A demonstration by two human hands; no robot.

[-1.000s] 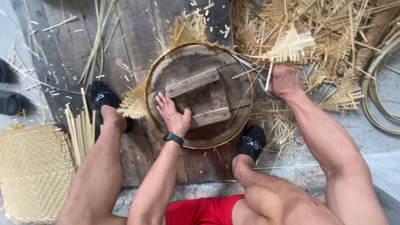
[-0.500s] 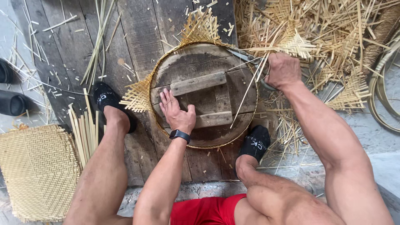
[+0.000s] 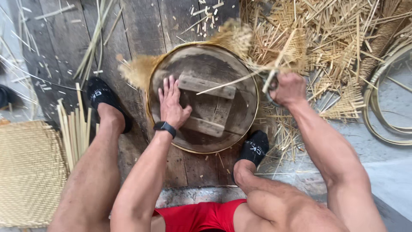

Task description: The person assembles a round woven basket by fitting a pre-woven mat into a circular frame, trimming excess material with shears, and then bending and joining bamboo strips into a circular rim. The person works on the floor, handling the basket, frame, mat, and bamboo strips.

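Observation:
A round wooden form (image 3: 240, 129) with two crossed slats lies on the plank floor between my feet. Frayed woven bamboo edges (image 3: 137, 71) stick out from under its rim. My left hand (image 3: 171, 103) presses flat on the form's left side, fingers spread, beside the upper slat (image 3: 210, 86). At the form's right rim, my right hand (image 3: 289, 88) is closed around metal shears (image 3: 269, 82), among blurred bamboo ends. One loose bamboo strip (image 3: 223, 83) lies slanted across the form.
A heap of bamboo offcuts (image 3: 334, 38) fills the upper right, with bent hoops (image 3: 386, 111) beside it. A woven mat (image 3: 25, 172) and a bundle of strips (image 3: 73, 129) lie at the left. My feet in black socks (image 3: 101, 96) (image 3: 255, 146) flank the form.
The form has turned clockwise under my left hand, and the slats now slant the other way. A loose strip has come to lie across it. My right hand stays at the right rim.

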